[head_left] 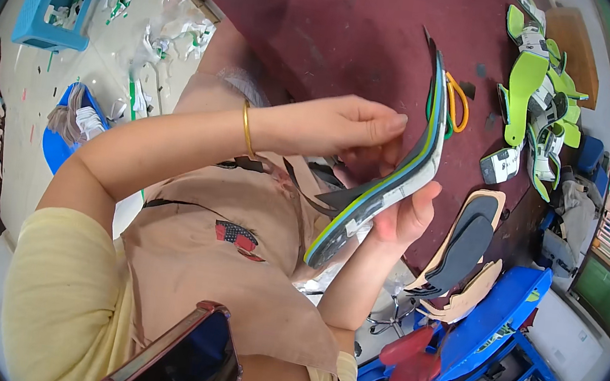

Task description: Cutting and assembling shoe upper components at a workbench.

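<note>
A layered insole [397,185], with black, blue and yellow-green edges and a pale printed underside, is held on edge above my lap and the table's near edge. My right hand [410,213] grips it from the underside, fingers curled near its middle. On the other side, my left hand [364,131], with a gold bangle at the wrist, has its fingers bent together against the black top layer, which partly hides them. Loose black material [330,200] sticks out near the insole's lower end. Just behind the insole, an orange loop [459,104], like a scissors handle, lies on the table.
The dark red table [354,37] bears a heap of lime-green insoles [524,92] at right. Black insole pieces [466,244] lie on beige sheets near a blue bin [495,320]. A blue stool [56,14] and scraps are on the left floor. A phone [199,368] shows below.
</note>
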Demonstrator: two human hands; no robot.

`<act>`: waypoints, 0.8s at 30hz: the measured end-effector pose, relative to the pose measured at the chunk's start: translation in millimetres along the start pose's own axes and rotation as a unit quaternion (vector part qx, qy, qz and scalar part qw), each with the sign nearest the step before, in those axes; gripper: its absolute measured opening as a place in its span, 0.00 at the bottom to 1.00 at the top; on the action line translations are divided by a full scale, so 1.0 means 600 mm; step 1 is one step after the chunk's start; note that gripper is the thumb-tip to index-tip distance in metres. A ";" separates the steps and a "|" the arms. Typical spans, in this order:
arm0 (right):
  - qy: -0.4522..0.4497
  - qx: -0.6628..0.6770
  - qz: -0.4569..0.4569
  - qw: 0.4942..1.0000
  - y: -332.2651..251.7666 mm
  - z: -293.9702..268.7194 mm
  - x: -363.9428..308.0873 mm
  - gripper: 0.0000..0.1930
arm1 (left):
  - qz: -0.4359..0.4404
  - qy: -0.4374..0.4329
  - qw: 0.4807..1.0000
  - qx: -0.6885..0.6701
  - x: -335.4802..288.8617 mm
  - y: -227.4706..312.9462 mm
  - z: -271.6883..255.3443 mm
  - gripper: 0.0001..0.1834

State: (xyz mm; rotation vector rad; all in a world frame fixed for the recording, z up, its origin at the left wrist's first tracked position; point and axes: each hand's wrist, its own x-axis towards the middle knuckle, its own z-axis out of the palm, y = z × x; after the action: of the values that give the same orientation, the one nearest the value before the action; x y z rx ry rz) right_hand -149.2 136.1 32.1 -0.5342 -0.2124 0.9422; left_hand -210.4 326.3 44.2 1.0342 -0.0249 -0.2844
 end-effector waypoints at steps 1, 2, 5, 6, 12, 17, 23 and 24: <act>-0.005 0.010 0.006 1.000 0.002 -0.002 -0.001 0.23 | -0.001 -0.029 0.998 -0.055 0.000 -0.002 0.010 0.20; -0.001 0.022 0.014 1.000 0.004 -0.006 -0.006 0.23 | 0.004 -0.031 0.998 -0.055 0.000 -0.006 0.019 0.20; 0.007 0.043 0.030 0.999 0.005 -0.018 -0.020 0.23 | 0.055 -0.037 0.998 -0.016 0.009 -0.017 0.038 0.18; 0.003 0.039 0.034 0.999 0.002 -0.021 -0.024 0.22 | 0.099 -0.039 0.994 0.021 0.016 -0.023 0.042 0.17; 0.142 0.004 0.045 0.989 0.001 0.022 -0.038 0.30 | 0.153 0.020 0.971 0.184 0.005 -0.007 0.063 0.15; 0.156 -0.046 0.023 0.986 0.002 0.021 -0.037 0.22 | 0.174 0.043 0.912 0.369 0.004 -0.009 0.055 0.13; 0.205 -0.097 -0.004 0.974 0.007 0.020 -0.028 0.20 | 0.136 0.076 0.866 0.476 -0.004 -0.010 0.055 0.16; 0.226 -0.131 -0.011 0.965 0.008 0.025 -0.025 0.20 | 0.134 0.076 0.847 0.509 -0.009 -0.023 0.052 0.17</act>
State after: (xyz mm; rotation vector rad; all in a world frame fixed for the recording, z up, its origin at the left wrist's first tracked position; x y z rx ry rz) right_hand -167.5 131.3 43.3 -0.9736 0.0723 0.7503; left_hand -223.4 294.4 49.1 2.0923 -0.1919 0.1062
